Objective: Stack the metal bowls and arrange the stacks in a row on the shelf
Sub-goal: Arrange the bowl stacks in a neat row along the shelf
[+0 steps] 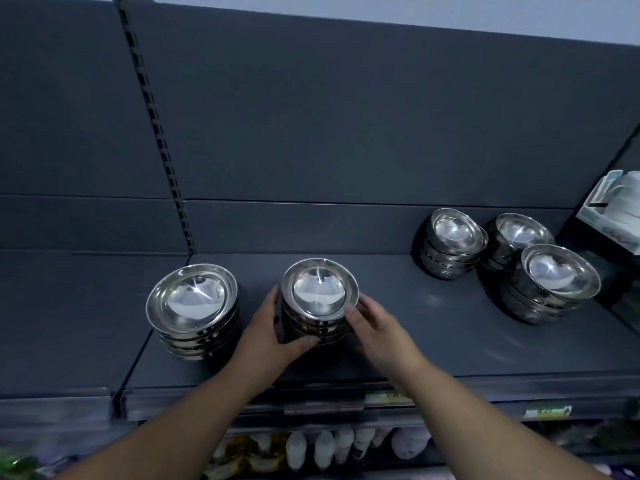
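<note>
Toward the front of the shelf, centre: middle stack of nested metal bowls, mouths up, top bowl slightly askew.

Both hands are on it. The left hand cups the left flank, thumb pressed low on the front, fingers round the far side. The right hand grips the right flank, thumb at the top rim, fingers partly hidden behind the bowls. Some blur there, but it reads as a hold, not a loose touch. Both forearms reach up from below and converge on the stack.

Step in hand, as I judge it: setting this stack into the row beside the left stack, which stands near, with a gap between.

Next move likely calls for squaring the top bowl, lining the stack up with its neighbour and letting go.

Work left: three stacks clustered at the right, well apart from the middle one and not in line.
- leaning stack
- rear stack
- front right stack

Beyond:
- slotted upright on the dark back panel
- price labels on the shelf lip
- bottles on the level below
- white crockery at the right edge
</note>
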The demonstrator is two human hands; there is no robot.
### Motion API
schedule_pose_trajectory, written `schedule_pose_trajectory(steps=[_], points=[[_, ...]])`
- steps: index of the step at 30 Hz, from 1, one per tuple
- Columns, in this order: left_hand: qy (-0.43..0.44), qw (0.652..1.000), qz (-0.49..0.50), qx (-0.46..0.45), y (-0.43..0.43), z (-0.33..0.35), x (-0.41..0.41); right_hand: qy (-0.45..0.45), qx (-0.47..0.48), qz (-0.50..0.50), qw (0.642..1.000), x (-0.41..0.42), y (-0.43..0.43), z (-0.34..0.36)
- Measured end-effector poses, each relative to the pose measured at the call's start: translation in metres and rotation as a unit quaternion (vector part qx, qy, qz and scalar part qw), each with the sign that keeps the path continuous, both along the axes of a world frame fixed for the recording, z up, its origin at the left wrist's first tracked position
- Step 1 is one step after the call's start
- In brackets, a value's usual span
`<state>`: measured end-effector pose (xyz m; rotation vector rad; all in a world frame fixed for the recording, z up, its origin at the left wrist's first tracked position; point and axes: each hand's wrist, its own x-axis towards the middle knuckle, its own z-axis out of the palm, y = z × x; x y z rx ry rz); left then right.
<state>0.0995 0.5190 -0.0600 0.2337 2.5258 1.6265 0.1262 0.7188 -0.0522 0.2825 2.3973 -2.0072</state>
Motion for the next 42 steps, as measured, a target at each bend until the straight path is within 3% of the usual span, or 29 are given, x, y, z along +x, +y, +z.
schedule_pose_trajectory(steps=[9, 17, 24, 28, 37, 42], points=[[0.045, 0.999, 0.013, -0.013, 0.003, 0.014, 0.002, 0.054, 0.025, -0.014, 0.998, 0.002, -0.003, 0.012], [0.067, 0.996, 0.03, -0.042, 0.001, 0.026, 0.007, 0.015, 0.04, -0.03, 0.999, 0.002, -0.003, 0.016], [0.257, 0.958, 0.016, -0.124, 0.032, 0.067, 0.01, 0.007, 0.117, -0.139, 0.983, 0.017, 0.044, 0.031], [0.313, 0.939, -0.019, -0.144, 0.074, 0.077, 0.008, 0.024, 0.165, -0.201, 0.965, 0.024, 0.095, 0.047], [0.211, 0.958, -0.105, -0.163, 0.23, 0.064, 0.002, 0.122, 0.279, -0.287, 0.908, 0.057, 0.251, 0.08], [0.136, 0.973, -0.102, -0.153, 0.317, 0.049, -0.002, 0.039, 0.28, -0.246, 0.927, 0.063, 0.334, 0.07]])
